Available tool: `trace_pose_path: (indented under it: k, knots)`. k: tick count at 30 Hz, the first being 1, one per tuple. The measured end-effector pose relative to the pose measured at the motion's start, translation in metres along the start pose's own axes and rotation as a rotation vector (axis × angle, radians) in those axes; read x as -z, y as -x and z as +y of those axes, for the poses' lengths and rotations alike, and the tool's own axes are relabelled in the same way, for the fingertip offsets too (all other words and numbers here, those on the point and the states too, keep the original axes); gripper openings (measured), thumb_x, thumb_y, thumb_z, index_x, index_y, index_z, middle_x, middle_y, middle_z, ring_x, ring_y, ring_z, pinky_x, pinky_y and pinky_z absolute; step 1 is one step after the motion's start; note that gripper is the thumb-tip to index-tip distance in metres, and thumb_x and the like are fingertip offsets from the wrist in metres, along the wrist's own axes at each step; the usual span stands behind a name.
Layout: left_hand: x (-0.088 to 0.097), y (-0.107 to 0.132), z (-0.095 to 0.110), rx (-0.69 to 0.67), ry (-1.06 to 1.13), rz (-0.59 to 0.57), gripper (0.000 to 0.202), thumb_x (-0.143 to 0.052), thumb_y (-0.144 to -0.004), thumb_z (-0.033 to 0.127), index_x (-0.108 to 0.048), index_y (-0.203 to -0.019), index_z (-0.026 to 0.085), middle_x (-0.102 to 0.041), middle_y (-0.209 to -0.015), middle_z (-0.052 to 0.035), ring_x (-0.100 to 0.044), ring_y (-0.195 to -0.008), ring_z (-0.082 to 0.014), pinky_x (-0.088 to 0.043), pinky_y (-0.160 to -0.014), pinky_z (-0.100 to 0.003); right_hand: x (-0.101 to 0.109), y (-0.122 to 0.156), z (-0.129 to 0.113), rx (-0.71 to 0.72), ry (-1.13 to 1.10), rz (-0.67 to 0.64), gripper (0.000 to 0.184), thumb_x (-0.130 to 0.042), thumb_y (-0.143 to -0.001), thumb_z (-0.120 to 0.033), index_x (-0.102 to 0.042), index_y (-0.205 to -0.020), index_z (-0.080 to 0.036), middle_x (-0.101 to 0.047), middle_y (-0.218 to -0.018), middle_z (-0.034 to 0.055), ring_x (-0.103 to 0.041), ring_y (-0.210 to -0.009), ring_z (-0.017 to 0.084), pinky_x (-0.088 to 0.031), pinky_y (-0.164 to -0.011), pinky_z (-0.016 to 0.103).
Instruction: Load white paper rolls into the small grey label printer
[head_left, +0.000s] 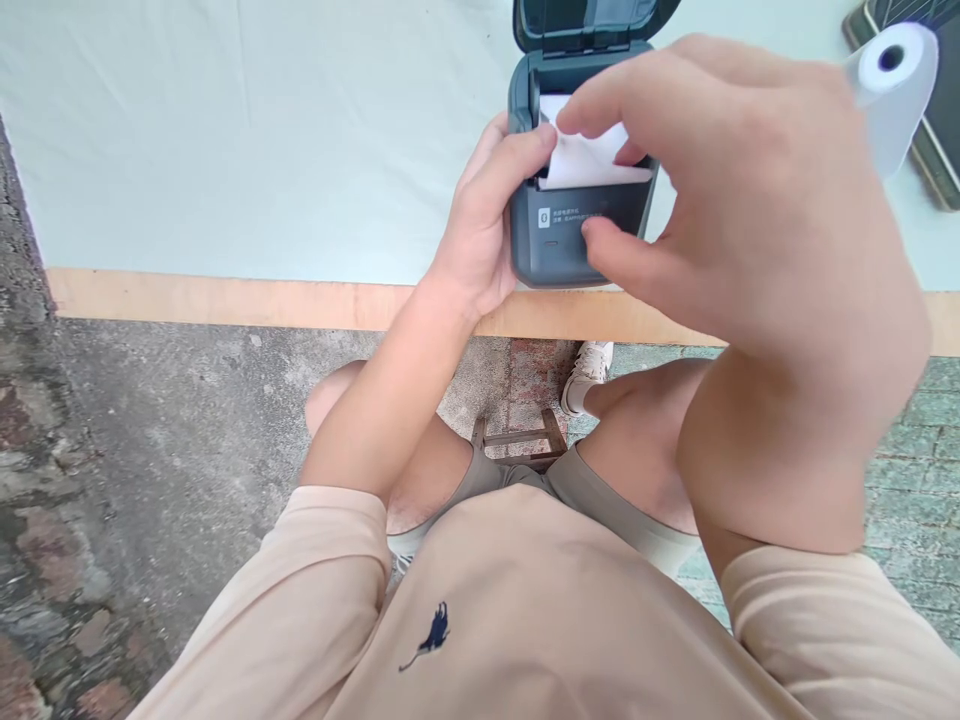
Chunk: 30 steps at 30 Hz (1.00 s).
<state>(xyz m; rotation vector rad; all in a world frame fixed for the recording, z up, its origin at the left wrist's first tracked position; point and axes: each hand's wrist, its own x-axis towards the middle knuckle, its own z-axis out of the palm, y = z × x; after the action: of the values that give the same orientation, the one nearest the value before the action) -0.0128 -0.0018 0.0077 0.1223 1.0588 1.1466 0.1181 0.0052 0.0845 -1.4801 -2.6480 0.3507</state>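
A small dark portable label printer (551,262) is held over the table's near edge, its lid (589,25) flipped up at the far side. White paper (570,175) lies inside its compartment. My left hand (487,215) grips the printer's left side, with the thumb over the compartment rim and touching the paper. Above the printer's right half hovers my right hand (772,190), its thumb and fingers apart. Its index fingertip is close to the paper and its thumb is near the front face; whether they touch cannot be told. The right hand hides part of the printer's right side.
A white paper roll (900,100) stands at the far right, beside a dark flat object with a metallic edge (937,165). The table (225,140) has a pale cover and a wooden front edge (262,300). A wooden stool (517,440) shows between my legs.
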Motion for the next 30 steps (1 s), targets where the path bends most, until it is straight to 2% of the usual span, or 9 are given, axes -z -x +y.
trace_pose_path:
  k: [3,5,9,12,19,22,25,28,30]
  knots:
    - [-0.001,0.001,0.0,-0.243,-0.081,-0.337,0.009,-0.054,-0.07,0.027,-0.054,-0.079,0.026,-0.057,-0.077,0.0037,-0.059,-0.085,-0.0141,-0.049,-0.071,-0.022,-0.003,-0.001,0.005,0.059,-0.008,-0.047,0.044,-0.041,-0.071,-0.025,-0.038,-0.114,-0.034,-0.049,-0.105,-0.0036,-0.048,-0.096,0.015,-0.041,-0.082,0.029]
    - [-0.003,0.002,0.0,-0.287,-0.081,-0.407,0.006,-0.05,-0.073,0.023,-0.052,-0.078,0.026,-0.056,-0.075,0.004,-0.059,-0.077,-0.0117,-0.048,-0.067,-0.022,-0.007,-0.002,0.008,0.06,-0.009,-0.007,0.044,-0.039,-0.072,-0.023,-0.037,-0.115,-0.034,-0.051,-0.101,-0.0033,-0.05,-0.094,0.015,-0.041,-0.08,0.029]
    - [-0.004,0.003,-0.001,-0.269,-0.089,-0.406,0.006,-0.05,-0.072,0.024,-0.052,-0.078,0.025,-0.056,-0.075,0.0039,-0.06,-0.073,-0.0119,-0.048,-0.065,-0.023,-0.014,-0.006,0.013,0.028,0.059,0.11,0.042,-0.035,-0.074,-0.021,-0.037,-0.113,-0.036,-0.055,-0.093,-0.0046,-0.054,-0.087,0.014,-0.039,-0.076,0.028]
    - [-0.002,0.001,-0.001,-0.216,-0.125,-0.32,0.013,-0.055,-0.069,0.029,-0.054,-0.081,0.027,-0.06,-0.081,0.0038,-0.06,-0.086,-0.0162,-0.05,-0.069,-0.026,-0.015,-0.007,0.014,0.013,0.1,0.144,0.042,-0.037,-0.071,-0.021,-0.039,-0.111,-0.034,-0.055,-0.093,-0.0054,-0.054,-0.089,0.014,-0.038,-0.078,0.03]
    - [0.006,-0.003,-0.002,-0.109,-0.2,-0.106,0.046,-0.058,-0.058,0.059,-0.059,-0.086,0.022,-0.06,-0.064,-0.0039,-0.051,-0.111,-0.0268,-0.051,-0.077,-0.031,-0.015,-0.004,0.016,0.049,0.071,0.243,0.039,-0.042,-0.063,-0.017,-0.045,-0.101,-0.028,-0.055,-0.091,-0.006,-0.052,-0.087,0.013,-0.036,-0.078,0.031]
    - [0.006,-0.003,-0.002,-0.17,-0.189,-0.177,0.039,-0.055,-0.065,0.052,-0.058,-0.088,0.022,-0.062,-0.076,-0.002,-0.052,-0.11,-0.0244,-0.051,-0.078,-0.031,-0.012,0.001,0.018,0.15,0.037,0.177,0.03,-0.046,-0.065,-0.025,-0.05,-0.094,-0.026,-0.055,-0.084,-0.003,-0.049,-0.087,0.014,-0.034,-0.077,0.03]
    - [0.004,-0.001,-0.002,-0.257,-0.166,-0.316,0.019,-0.054,-0.069,0.033,-0.055,-0.087,0.028,-0.062,-0.088,0.0025,-0.058,-0.1,-0.0193,-0.051,-0.074,-0.026,-0.01,0.006,0.02,0.211,-0.068,0.113,0.027,-0.047,-0.066,-0.04,-0.055,-0.088,-0.027,-0.055,-0.086,-0.0028,-0.047,-0.087,0.014,-0.033,-0.077,0.032]
    - [0.002,0.001,-0.001,-0.318,-0.176,-0.427,0.018,-0.051,-0.071,0.018,-0.051,-0.086,0.028,-0.061,-0.086,0.004,-0.06,-0.092,-0.0165,-0.05,-0.069,-0.024,-0.012,0.005,0.025,0.23,-0.21,0.187,0.034,-0.038,-0.073,-0.05,-0.057,-0.08,-0.023,-0.055,-0.08,-0.0011,-0.049,-0.082,0.012,-0.034,-0.082,0.034]
    - [0.002,0.002,-0.001,-0.334,-0.196,-0.472,0.021,-0.047,-0.072,0.013,-0.05,-0.088,0.026,-0.059,-0.084,0.0042,-0.061,-0.091,-0.0159,-0.05,-0.068,-0.024,-0.017,0.0,0.028,0.158,-0.358,0.256,0.044,-0.027,-0.079,-0.053,-0.056,-0.086,-0.021,-0.052,-0.086,0.0019,-0.048,-0.091,0.013,-0.032,-0.092,0.034]
